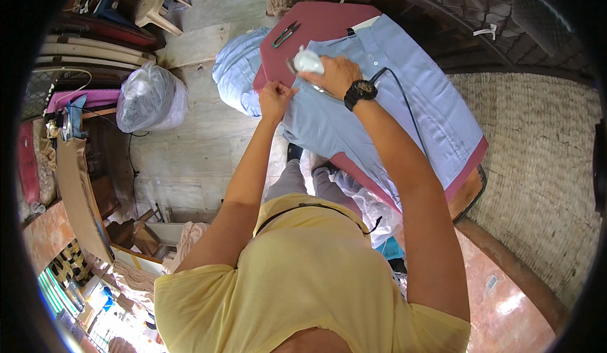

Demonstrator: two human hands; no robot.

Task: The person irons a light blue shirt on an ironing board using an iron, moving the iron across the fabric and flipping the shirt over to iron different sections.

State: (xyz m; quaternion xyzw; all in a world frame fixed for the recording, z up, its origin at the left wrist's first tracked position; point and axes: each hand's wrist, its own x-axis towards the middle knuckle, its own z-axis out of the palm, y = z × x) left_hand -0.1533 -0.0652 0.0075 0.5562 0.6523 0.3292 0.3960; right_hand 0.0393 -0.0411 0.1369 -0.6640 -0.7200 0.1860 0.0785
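while the right hand point(338, 75) grips the white iron point(308, 62), the left hand point(275, 94) pinches the blue shirt point(404, 109); better keep cloth taut ahead of those fingers.

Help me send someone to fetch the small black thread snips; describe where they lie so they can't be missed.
Start at the dark red ironing board, where a light blue shirt is spread. On the bare far corner of the board, beyond the right hand holding the white iron, lie the thread snips. They are the only small black thing there, blades pointing toward the iron, touching neither cloth nor hands.
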